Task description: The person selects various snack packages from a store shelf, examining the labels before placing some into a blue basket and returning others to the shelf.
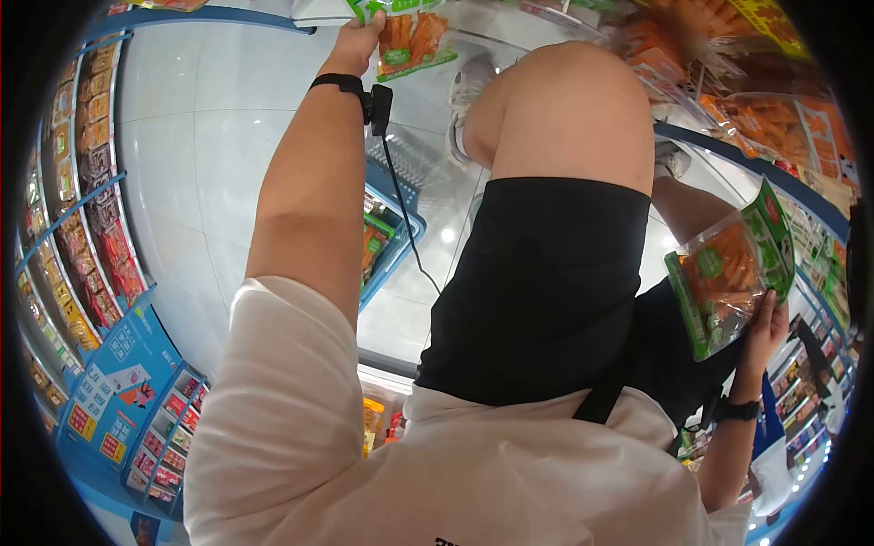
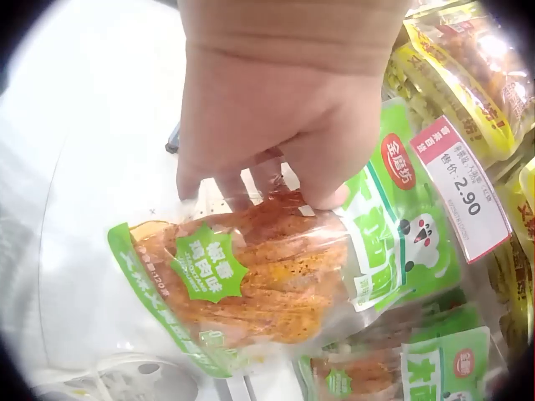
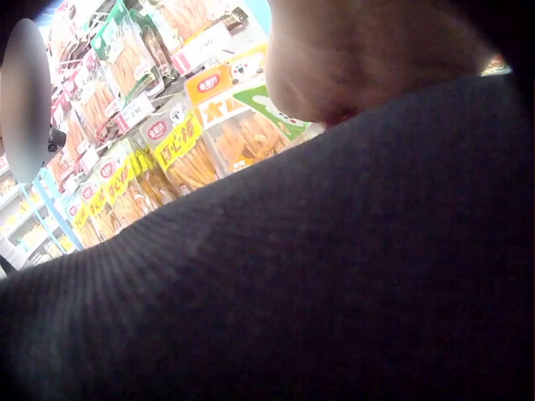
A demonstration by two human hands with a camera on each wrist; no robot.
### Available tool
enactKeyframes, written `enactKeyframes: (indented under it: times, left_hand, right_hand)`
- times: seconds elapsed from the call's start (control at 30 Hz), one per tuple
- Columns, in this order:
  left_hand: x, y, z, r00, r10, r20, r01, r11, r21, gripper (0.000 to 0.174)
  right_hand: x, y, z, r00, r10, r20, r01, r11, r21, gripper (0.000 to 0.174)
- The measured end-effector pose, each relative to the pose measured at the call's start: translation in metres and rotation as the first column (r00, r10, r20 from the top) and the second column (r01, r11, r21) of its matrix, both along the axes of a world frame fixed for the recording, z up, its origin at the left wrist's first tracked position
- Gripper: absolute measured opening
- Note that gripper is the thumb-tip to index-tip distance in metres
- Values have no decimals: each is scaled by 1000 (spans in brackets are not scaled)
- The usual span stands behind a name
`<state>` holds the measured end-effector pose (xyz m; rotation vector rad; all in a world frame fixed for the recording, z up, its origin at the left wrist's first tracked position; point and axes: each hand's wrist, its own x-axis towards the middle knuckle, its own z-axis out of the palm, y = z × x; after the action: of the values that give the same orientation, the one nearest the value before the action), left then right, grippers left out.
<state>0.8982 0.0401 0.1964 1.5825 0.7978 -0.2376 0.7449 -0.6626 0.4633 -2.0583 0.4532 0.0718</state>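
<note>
My left hand (image 1: pixel 357 44) grips the upper edge of a clear, green-trimmed snack packet (image 2: pixel 251 284) with orange-brown strips inside. In the left wrist view, the fingers of that hand (image 2: pixel 276 117) curl behind the plastic and the thumb lies in front. The packet hangs beside the shelf front. Over at the right of the head view, my right hand (image 1: pixel 767 335) pinches the edge of a similar green-trimmed snack packet (image 1: pixel 719 273), held near the thigh. Dark cloth (image 3: pixel 251 267) covers most of the right wrist view, hiding the fingers of the right hand (image 3: pixel 359 58).
A blue basket (image 1: pixel 414 232) with packets inside stands on the tiled floor. Racks of hanging packets (image 3: pixel 180 154) run along the right. A price tag (image 2: pixel 464 188) reading 2.90 sticks out near the left hand. Stocked shelves (image 1: pixel 96 164) line the far left.
</note>
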Motion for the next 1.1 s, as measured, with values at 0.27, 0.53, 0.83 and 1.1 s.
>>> enactKeyframes:
  times: [0.27,0.53,0.83,1.1]
  left_hand:
    - [5,12,-14,994,96,-51,-96,995,-2,58]
    - [15,12,-13,996,44,-82,-38,997,71,54]
    - [3,6,-31,985,26,168,-40,996,83,45]
    - [-8,3,-31,971,68,227,-84,995,61,44]
  right_hand:
    - [2,11,3,1000,-7,14,7,1000,1,13]
    - [2,19,9,1000,-18,-22,17,998,-61,15]
    - [2,26,6,999,-35,37,38,997,-63,15]
    - [0,10,4,1000,5,11,-5,1000,-16,15]
